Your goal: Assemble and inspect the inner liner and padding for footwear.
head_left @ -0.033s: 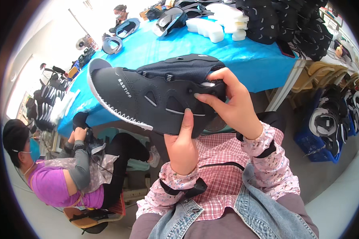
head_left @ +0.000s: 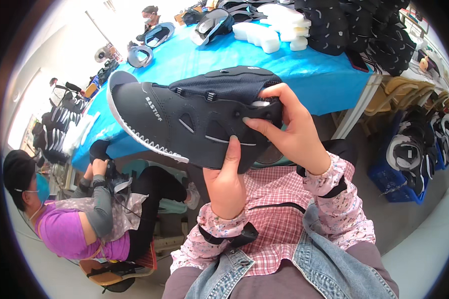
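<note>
A black shoe upper (head_left: 177,117) is held up before me, lying on its side with the rounded toe pointing left. White zigzag stitching runs along its lower edge, and pale lettering and grey strips mark its side. Beneath the side, my left hand (head_left: 227,184) grips the upper, its thumb pressed flat on the outside and the other fingers hidden behind. At the collar end, my right hand (head_left: 297,129) pinches the edge near the eyelets, with the thumb outside and the index finger over the opening. A bit of white filling shows inside beside that finger.
Beyond the upper stands a table with a blue cover (head_left: 329,89). White padding pieces (head_left: 264,37), piled black uppers (head_left: 329,25) and a phone (head_left: 356,61) lie on it. A co-worker (head_left: 70,224) sits at left holding a dark upper. A blue crate (head_left: 401,187) of uppers stands at right.
The shoe upper has shifted very slightly left, its toe a little higher. Both hands keep the same hold, the left one moving slightly with it.
</note>
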The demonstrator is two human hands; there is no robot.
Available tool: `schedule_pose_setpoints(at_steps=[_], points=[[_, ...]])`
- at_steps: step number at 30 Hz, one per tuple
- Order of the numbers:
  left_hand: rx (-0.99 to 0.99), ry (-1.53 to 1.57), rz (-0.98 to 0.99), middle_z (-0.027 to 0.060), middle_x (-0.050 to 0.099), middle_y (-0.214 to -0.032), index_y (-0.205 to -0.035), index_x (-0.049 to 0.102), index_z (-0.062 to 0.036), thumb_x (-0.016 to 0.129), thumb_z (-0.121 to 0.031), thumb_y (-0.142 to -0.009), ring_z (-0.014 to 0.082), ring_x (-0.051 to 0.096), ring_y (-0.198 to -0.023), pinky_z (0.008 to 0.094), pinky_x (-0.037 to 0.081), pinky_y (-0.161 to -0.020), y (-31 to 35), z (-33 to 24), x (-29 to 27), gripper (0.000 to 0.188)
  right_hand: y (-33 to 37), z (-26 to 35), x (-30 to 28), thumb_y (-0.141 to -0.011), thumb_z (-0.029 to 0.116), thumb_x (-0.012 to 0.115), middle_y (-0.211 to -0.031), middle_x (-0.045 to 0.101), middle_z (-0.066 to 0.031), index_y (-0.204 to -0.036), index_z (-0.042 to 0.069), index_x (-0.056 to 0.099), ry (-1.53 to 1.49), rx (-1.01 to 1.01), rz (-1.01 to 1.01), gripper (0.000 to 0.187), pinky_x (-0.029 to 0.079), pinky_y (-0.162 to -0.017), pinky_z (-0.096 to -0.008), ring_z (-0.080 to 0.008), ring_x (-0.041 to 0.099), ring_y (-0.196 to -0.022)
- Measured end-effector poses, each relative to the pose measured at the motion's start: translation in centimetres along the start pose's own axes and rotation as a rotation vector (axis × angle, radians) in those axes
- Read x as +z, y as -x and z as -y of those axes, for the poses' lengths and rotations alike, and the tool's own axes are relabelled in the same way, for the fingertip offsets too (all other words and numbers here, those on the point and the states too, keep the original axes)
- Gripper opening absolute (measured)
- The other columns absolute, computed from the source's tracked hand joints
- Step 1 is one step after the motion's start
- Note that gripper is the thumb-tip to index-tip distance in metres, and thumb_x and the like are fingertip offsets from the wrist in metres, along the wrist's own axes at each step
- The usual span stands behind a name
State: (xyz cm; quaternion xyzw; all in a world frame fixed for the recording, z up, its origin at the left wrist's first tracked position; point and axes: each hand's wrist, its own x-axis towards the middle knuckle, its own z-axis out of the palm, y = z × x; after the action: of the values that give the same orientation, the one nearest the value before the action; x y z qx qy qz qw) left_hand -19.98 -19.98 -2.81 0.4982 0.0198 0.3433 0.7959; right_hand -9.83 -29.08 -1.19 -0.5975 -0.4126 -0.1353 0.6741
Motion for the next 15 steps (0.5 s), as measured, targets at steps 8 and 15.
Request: schedule_pose_setpoints(at_steps=[8, 15], points=[[0.302, -0.586, 0.061, 0.0131, 0.049, -0.126, -0.13, 0.042, 0.0017, 0.049, -0.014, -0.095, 0.0206, 0.05, -0.111, 0.0312, 0.043, -0.093, 2.1, 0.6, 0.4, 0.039, 0.1, -0.2, 1.8, -0.077, -0.002, 0.066, -0.083, 0.054, -0.0121, -0.094, 0.002, 0.052, 0.331, -0.232, -0.166, 0.023, 0.046, -0.063, -0.029, -0.0261, 0.057, -0.071], [-0.049, -0.036, -0.055, 0.0112, 0.05, -0.125, -0.127, 0.045, 0.0004, 0.047, -0.018, -0.097, 0.0198, 0.052, -0.109, 0.0332, 0.044, -0.093, 0.3, -0.1, 0.1, 0.035, 0.0, -1.1, 2.1, -0.079, 0.005, 0.066, -0.084, 0.056, -0.0124, -0.095, 0.003, 0.053, 0.304, -0.111, -0.112, 0.021, 0.047, -0.065, -0.0284, -0.0241, 0.059, -0.074]])
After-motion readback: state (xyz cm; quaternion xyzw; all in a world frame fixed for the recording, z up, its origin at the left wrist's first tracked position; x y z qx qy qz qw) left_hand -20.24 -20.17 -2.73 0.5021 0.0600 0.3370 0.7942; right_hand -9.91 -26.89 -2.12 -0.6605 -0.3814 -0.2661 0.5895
